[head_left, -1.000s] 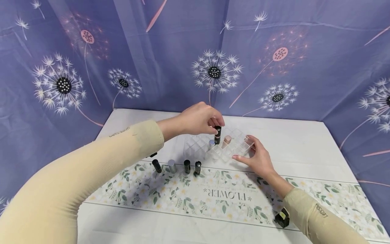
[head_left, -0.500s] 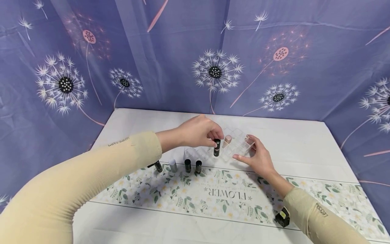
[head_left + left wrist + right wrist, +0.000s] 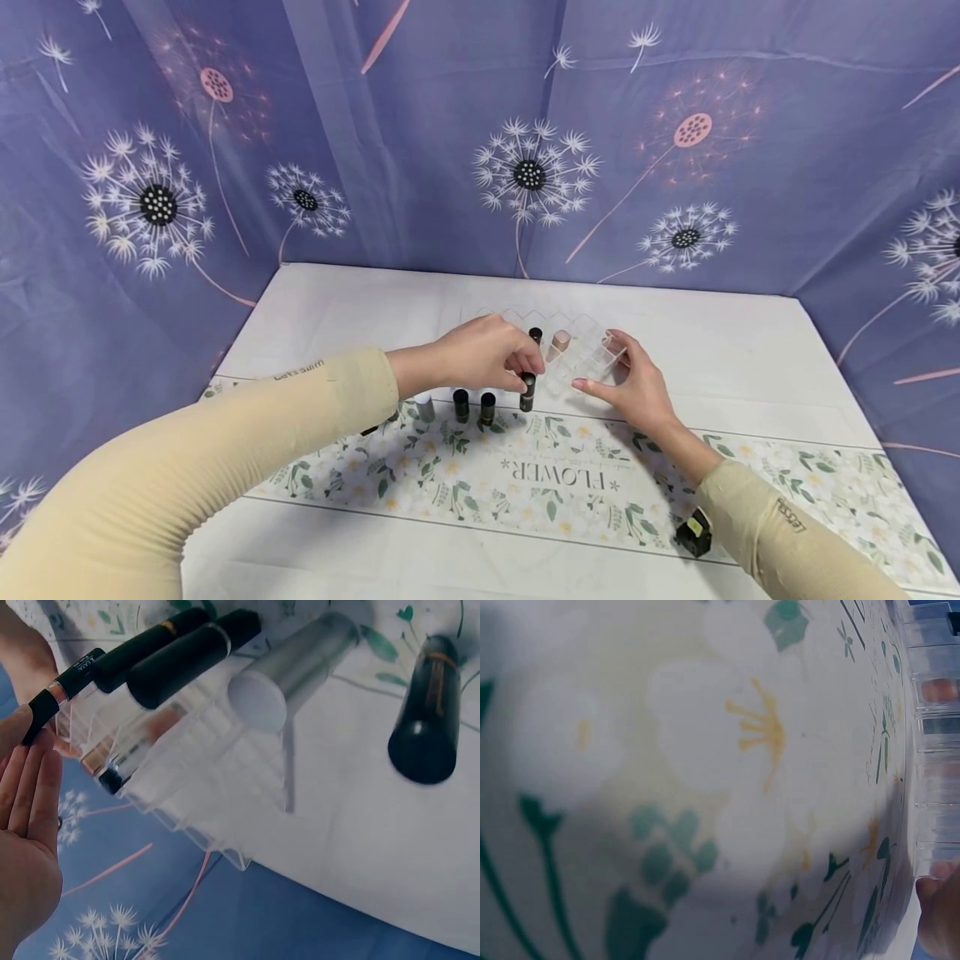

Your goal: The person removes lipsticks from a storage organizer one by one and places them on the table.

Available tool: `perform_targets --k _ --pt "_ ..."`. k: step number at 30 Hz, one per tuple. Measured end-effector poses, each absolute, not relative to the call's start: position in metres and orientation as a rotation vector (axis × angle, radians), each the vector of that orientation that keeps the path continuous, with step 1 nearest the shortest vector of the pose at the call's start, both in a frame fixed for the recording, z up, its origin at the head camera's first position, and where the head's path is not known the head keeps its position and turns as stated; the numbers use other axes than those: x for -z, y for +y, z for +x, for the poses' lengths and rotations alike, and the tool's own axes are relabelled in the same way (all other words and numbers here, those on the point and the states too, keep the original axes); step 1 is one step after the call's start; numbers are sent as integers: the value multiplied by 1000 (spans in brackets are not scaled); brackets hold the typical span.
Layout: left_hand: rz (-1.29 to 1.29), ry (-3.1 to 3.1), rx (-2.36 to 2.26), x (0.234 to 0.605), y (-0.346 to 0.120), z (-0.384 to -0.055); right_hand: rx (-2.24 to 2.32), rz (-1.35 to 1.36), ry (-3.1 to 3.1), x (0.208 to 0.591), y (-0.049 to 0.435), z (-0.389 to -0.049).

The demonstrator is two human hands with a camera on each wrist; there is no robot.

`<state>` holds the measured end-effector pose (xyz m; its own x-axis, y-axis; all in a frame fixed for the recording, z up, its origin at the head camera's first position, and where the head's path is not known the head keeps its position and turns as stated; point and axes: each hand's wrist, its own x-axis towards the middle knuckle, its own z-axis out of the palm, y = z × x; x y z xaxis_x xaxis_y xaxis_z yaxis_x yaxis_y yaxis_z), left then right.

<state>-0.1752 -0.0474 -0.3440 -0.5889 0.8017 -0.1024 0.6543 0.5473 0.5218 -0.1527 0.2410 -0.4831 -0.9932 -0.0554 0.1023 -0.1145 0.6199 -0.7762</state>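
My left hand (image 3: 487,350) pinches an upright black lipstick tube (image 3: 528,393) between thumb and fingers, just in front of the clear divided organizer (image 3: 577,367). In the left wrist view this lipstick tube (image 3: 73,677) shows a copper-coloured band. My right hand (image 3: 633,387) grips the organizer's right end, thumb at the front and fingers behind. Inside the organizer stand a black-capped tube (image 3: 535,335) and a rose-gold tube (image 3: 558,343). Left of the held lipstick, two black tubes (image 3: 487,408) and a silver tube (image 3: 424,407) stand in a row; another black tube (image 3: 426,712) shows in the left wrist view.
The white table (image 3: 720,358) carries a floral printed strip (image 3: 555,483) along its front. A purple dandelion curtain (image 3: 420,150) hangs behind and at the sides. A small black device (image 3: 693,533) sits at the right wrist.
My left hand has brought the black lipstick tube from above the organizer forward and down to its front side. The right hand stays on the organizer.
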Motion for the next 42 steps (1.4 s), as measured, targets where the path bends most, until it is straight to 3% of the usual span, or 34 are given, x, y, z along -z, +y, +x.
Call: perform_targets --k 42 --pt "1238 2492 -513 380 -41 -167 -1326 132 -2761 484 241 -154"
